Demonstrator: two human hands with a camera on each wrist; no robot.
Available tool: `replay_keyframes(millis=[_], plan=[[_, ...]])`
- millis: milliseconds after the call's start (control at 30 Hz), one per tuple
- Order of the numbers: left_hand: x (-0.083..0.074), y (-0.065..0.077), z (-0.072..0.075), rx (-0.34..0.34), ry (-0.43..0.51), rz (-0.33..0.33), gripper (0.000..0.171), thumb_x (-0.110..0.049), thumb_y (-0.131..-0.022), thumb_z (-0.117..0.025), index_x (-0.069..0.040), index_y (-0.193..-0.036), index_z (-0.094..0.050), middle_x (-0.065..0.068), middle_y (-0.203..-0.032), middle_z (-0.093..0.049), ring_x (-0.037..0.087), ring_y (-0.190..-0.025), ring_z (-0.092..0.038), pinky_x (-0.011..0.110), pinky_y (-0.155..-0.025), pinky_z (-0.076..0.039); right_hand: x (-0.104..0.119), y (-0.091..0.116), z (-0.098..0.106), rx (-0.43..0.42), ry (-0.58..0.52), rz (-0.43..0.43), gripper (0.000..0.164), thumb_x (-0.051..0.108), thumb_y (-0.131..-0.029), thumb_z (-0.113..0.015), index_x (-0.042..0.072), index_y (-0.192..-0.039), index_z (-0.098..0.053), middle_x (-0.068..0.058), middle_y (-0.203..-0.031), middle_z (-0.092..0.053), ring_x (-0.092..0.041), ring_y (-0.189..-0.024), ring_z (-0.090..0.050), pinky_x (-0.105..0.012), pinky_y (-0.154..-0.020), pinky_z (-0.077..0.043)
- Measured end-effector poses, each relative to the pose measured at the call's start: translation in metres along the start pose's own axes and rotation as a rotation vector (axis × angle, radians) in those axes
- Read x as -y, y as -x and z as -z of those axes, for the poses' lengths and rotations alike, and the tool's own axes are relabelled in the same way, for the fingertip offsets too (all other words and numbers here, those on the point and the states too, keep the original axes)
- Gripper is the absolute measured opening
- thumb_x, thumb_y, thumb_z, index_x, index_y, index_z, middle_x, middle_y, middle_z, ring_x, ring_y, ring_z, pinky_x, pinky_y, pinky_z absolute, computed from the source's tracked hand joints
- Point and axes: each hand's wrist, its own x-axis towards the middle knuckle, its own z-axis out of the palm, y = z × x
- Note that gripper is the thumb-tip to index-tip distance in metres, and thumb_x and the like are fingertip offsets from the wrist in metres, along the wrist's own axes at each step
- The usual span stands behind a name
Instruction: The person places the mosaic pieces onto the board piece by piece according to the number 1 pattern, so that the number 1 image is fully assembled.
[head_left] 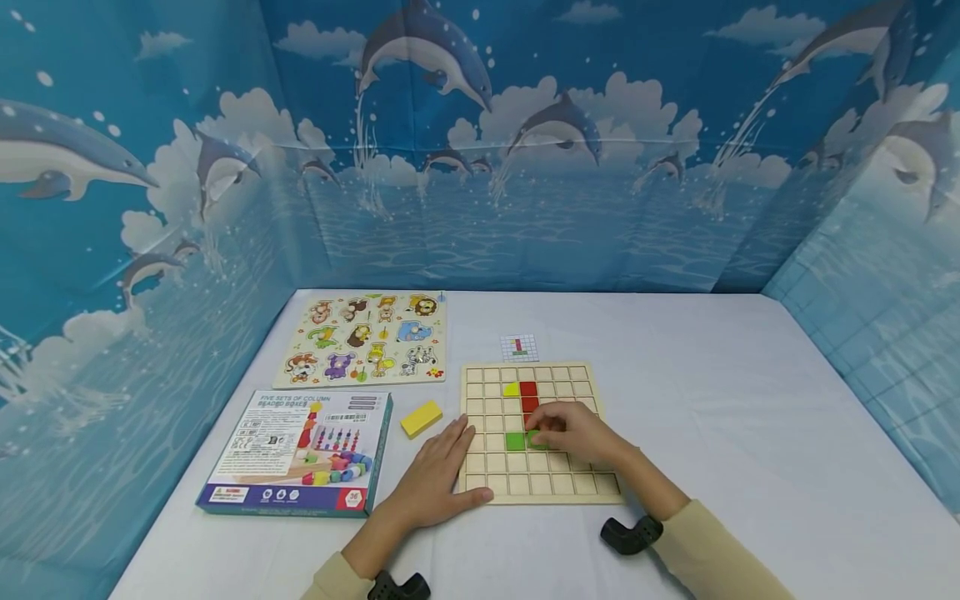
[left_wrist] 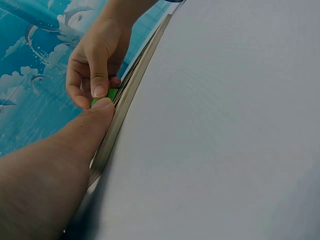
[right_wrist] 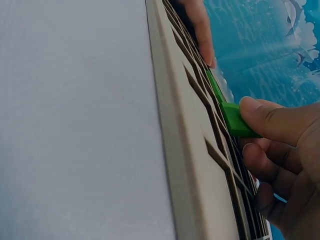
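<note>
A wooden grid board (head_left: 536,495) lies flat on the white table. My right hand (head_left: 576,433) pinches a green tile (right_wrist: 236,120) between thumb and fingers, low over the grid; in the right wrist view this tile is tilted. Just left of it, another green tile (head_left: 515,442) sits in a square. Red tiles (head_left: 528,395) run in a column above, partly hidden by the right fingers, with a yellow tile (head_left: 512,389) beside the top one. With fingers extended, my left hand (head_left: 435,479) rests along the board's left edge.
A small pattern card (head_left: 519,347) lies behind the board. To the left are a yellow block (head_left: 422,418), a boxed bead toy (head_left: 296,454) and an animal puzzle board (head_left: 363,337). A dolphin-print cloth (head_left: 480,225) hangs around the table.
</note>
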Motion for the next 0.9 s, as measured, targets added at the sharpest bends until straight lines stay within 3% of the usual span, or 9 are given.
replay_keyframes(millis=[367, 667, 900], plan=[[0.0007, 0.0004, -0.0003, 0.01, -0.005, 0.006, 0.095, -0.067, -0.089, -0.052, -0.005, -0.155, -0.024, 0.01, -0.162, -0.015, 0.025, -0.147, -0.015, 0.051, -0.115, -0.021, 0.0014, 0.0016, -0.0024, -0.018, 0.033, -0.027, 0.01, 0.016, -0.086, -0.075, 0.02, -0.094, -0.07, 0.007, -0.076, -0.059, -0.012, -0.068, -0.051, -0.024, -0.06, -0.044], [0.001, 0.0001, -0.0009, 0.015, -0.011, 0.01, 0.095, -0.067, -0.089, -0.052, -0.006, -0.155, -0.023, 0.009, -0.162, -0.014, 0.024, -0.148, -0.014, 0.049, -0.116, -0.019, 0.0018, 0.002, -0.0019, -0.035, 0.089, 0.008, 0.01, 0.019, -0.087, -0.075, 0.021, -0.096, -0.075, 0.01, -0.084, -0.06, -0.011, -0.071, -0.049, -0.024, -0.06, -0.043], [0.0008, 0.0001, -0.0015, 0.013, -0.003, 0.013, 0.094, -0.066, -0.089, -0.053, -0.006, -0.155, -0.023, 0.009, -0.162, -0.014, 0.024, -0.148, -0.013, 0.049, -0.116, -0.019, 0.0019, 0.0033, -0.004, -0.037, 0.138, 0.005, 0.012, 0.016, -0.088, -0.074, 0.016, -0.099, -0.076, 0.011, -0.085, -0.058, -0.009, -0.072, -0.048, -0.024, -0.061, -0.044]])
